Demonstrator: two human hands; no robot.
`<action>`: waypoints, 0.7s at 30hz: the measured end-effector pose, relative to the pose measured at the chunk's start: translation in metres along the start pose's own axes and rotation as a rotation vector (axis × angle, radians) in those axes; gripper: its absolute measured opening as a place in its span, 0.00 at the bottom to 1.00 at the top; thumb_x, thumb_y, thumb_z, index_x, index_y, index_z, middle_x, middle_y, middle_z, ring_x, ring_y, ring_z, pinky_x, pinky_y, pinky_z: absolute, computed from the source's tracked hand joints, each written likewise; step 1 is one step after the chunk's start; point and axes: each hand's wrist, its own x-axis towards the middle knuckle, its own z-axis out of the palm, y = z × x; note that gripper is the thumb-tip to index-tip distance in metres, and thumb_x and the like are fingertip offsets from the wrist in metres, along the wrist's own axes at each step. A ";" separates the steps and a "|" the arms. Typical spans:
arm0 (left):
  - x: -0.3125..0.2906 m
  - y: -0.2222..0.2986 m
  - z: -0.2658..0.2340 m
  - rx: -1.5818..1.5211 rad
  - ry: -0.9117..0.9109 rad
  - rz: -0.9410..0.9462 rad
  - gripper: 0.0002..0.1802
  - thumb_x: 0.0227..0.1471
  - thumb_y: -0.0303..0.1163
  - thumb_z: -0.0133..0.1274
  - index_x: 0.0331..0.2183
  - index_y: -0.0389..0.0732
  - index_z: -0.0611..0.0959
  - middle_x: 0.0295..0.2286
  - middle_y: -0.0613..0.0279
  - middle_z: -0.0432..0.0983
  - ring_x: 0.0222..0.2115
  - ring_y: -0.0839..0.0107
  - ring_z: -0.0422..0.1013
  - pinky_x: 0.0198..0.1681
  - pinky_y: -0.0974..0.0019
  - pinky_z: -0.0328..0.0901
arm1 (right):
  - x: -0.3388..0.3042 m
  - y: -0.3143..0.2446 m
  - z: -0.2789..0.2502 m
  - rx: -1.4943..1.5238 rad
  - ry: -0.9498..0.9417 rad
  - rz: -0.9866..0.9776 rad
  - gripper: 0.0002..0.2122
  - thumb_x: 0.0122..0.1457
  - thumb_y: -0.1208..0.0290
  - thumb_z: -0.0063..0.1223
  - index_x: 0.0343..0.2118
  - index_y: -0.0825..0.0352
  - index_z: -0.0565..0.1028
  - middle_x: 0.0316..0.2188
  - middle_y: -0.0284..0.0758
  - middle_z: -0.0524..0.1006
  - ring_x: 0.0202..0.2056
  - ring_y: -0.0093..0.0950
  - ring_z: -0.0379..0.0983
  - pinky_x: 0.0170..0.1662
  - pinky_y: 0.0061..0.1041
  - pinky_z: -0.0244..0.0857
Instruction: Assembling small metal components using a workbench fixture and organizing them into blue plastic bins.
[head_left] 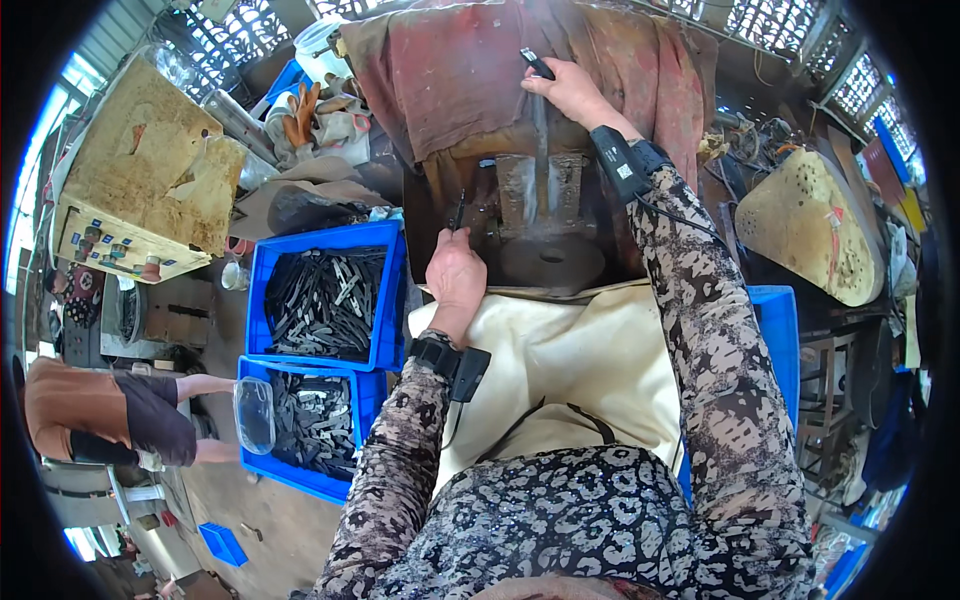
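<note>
My right hand (572,92) is raised in front of the reddish-brown cloth hung over the machine (420,80). Its fingers close on a short black piece with a silvery end (537,64), whose exact kind I cannot make out. Lower and to the left, my left hand (457,272) pinches a thin, dark, narrow piece (460,211) that points up and away from me. Between and beyond the hands is the machine's opening, with a worn grey block (541,192) and a round, flat disc (552,262) just past my cream apron (545,345).
Two blue crates (254,300) of dark narrow strips stand at my left, with a clear plastic tub (255,415) on the nearer one. A switch box (135,240) stands farther left, near a person (110,410) bending over. Another blue crate (775,330) is at my right.
</note>
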 end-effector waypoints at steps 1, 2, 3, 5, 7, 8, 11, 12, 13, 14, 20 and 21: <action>-0.001 0.000 -0.001 0.018 -0.008 -0.004 0.16 0.43 0.23 0.50 0.38 0.42 0.81 0.34 0.56 0.72 0.33 0.55 0.72 0.36 0.57 0.68 | 0.000 -0.001 0.000 0.000 -0.002 -0.002 0.13 0.53 0.61 0.58 0.36 0.65 0.75 0.26 0.32 0.75 0.31 0.25 0.70 0.39 0.27 0.62; -0.001 0.000 -0.003 0.037 -0.016 -0.007 0.16 0.44 0.24 0.50 0.39 0.42 0.81 0.35 0.56 0.72 0.34 0.55 0.72 0.36 0.57 0.68 | -0.001 -0.003 0.000 0.011 -0.013 -0.009 0.13 0.53 0.61 0.58 0.35 0.65 0.75 0.26 0.32 0.75 0.31 0.25 0.70 0.39 0.26 0.62; -0.001 0.000 -0.003 0.036 -0.015 -0.009 0.16 0.44 0.24 0.50 0.39 0.42 0.81 0.35 0.56 0.72 0.34 0.55 0.72 0.36 0.57 0.68 | -0.001 -0.004 0.000 0.021 -0.023 -0.016 0.13 0.53 0.61 0.58 0.35 0.65 0.75 0.26 0.32 0.75 0.32 0.24 0.70 0.40 0.26 0.62; -0.002 0.000 -0.004 0.045 -0.013 -0.002 0.16 0.44 0.24 0.50 0.39 0.42 0.81 0.35 0.56 0.72 0.34 0.55 0.72 0.36 0.57 0.69 | -0.001 -0.006 0.000 0.032 -0.036 -0.022 0.12 0.53 0.62 0.58 0.35 0.65 0.75 0.26 0.32 0.75 0.32 0.24 0.69 0.40 0.25 0.62; -0.005 0.000 -0.005 0.051 -0.021 0.002 0.16 0.44 0.24 0.50 0.39 0.42 0.80 0.35 0.57 0.72 0.34 0.55 0.72 0.36 0.57 0.69 | -0.003 -0.003 0.000 0.050 -0.033 -0.033 0.12 0.53 0.62 0.58 0.35 0.65 0.75 0.27 0.32 0.75 0.32 0.24 0.69 0.40 0.25 0.62; -0.004 0.001 -0.005 0.055 -0.029 0.000 0.16 0.44 0.25 0.50 0.39 0.42 0.81 0.35 0.57 0.72 0.34 0.55 0.72 0.37 0.57 0.69 | -0.004 -0.002 0.001 0.059 -0.031 -0.037 0.12 0.53 0.62 0.58 0.35 0.65 0.75 0.27 0.32 0.75 0.32 0.24 0.70 0.40 0.25 0.62; -0.002 0.002 -0.003 0.065 -0.055 -0.001 0.16 0.44 0.26 0.50 0.39 0.42 0.81 0.36 0.57 0.73 0.35 0.56 0.72 0.37 0.57 0.69 | 0.000 0.000 0.000 0.020 -0.021 -0.047 0.13 0.53 0.61 0.58 0.35 0.65 0.75 0.27 0.33 0.76 0.32 0.25 0.70 0.40 0.25 0.62; -0.001 0.002 -0.003 0.065 -0.060 0.000 0.16 0.44 0.26 0.50 0.39 0.42 0.81 0.36 0.56 0.73 0.35 0.56 0.72 0.38 0.57 0.69 | 0.001 0.000 -0.001 -0.001 -0.013 -0.055 0.13 0.53 0.61 0.58 0.36 0.65 0.75 0.27 0.33 0.76 0.33 0.25 0.70 0.40 0.26 0.62; 0.000 0.002 -0.003 0.065 -0.065 0.001 0.16 0.45 0.26 0.50 0.39 0.42 0.81 0.37 0.56 0.73 0.35 0.56 0.72 0.38 0.57 0.69 | -0.001 0.000 0.000 -0.001 -0.012 -0.047 0.13 0.53 0.61 0.58 0.36 0.65 0.75 0.27 0.33 0.76 0.33 0.25 0.70 0.40 0.26 0.62; 0.000 0.003 -0.003 0.065 -0.070 0.004 0.16 0.45 0.26 0.50 0.39 0.42 0.81 0.37 0.56 0.73 0.35 0.56 0.72 0.38 0.57 0.68 | -0.002 -0.001 0.001 -0.040 -0.001 -0.042 0.13 0.53 0.60 0.57 0.36 0.64 0.75 0.28 0.34 0.76 0.33 0.27 0.71 0.40 0.27 0.63; -0.002 0.000 -0.003 0.085 -0.088 -0.003 0.15 0.45 0.27 0.49 0.39 0.42 0.81 0.38 0.56 0.73 0.36 0.56 0.72 0.39 0.57 0.68 | -0.009 -0.017 0.007 -0.241 0.072 0.047 0.15 0.54 0.56 0.54 0.38 0.62 0.75 0.31 0.40 0.77 0.36 0.38 0.73 0.41 0.33 0.64; -0.002 0.002 -0.002 0.083 -0.088 -0.001 0.15 0.45 0.27 0.49 0.39 0.42 0.81 0.38 0.55 0.73 0.36 0.56 0.72 0.39 0.57 0.68 | -0.010 -0.017 0.007 -0.240 0.075 0.048 0.15 0.54 0.56 0.54 0.38 0.62 0.75 0.31 0.40 0.77 0.36 0.38 0.73 0.41 0.33 0.64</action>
